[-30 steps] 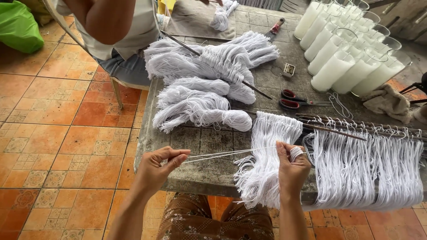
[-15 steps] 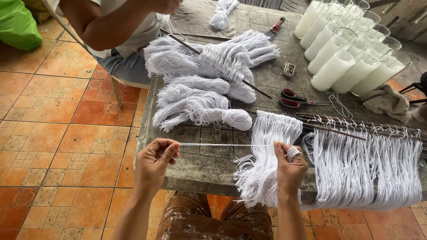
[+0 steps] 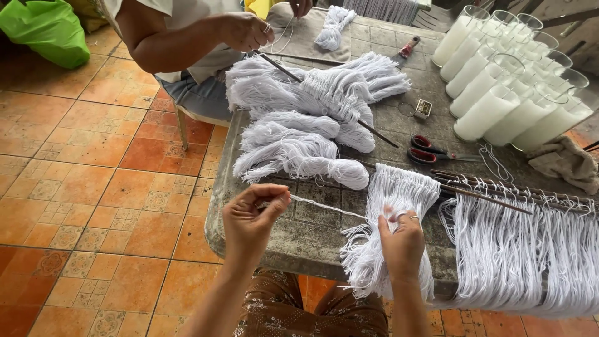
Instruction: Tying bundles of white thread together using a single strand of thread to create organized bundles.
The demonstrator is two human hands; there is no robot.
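Item: one white string (image 3: 327,207), pulled taut between my two hands above the near edge of the grey stone table (image 3: 293,240). My left hand (image 3: 253,218) pinches its free end between thumb and fingertips; my right hand (image 3: 402,243), ring on one finger, is closed on the other end where it leaves the hanging bundle of white strings (image 3: 390,249), which drapes over the near table edge. Change noted: a second ago several strands ran between my hands; now a single one is drawn out, angled down toward the right, so I judge one strand has been separated from the bundle. To the right, thin sticks (image 3: 499,190) carry a long fringe of more white strings (image 3: 530,249). Farther off on the table lie loose hanks of white string (image 3: 306,153), red-handled scissors (image 3: 430,150), a small box (image 3: 423,108) and a long dark rod (image 3: 331,100). Far right: rows of glass jars filled with white wax (image 3: 505,87), and a crumpled cloth (image 3: 568,162). Far left: another person's hand (image 3: 246,31) handling string. On the tiled floor, far left, a green bag (image 3: 47,31).
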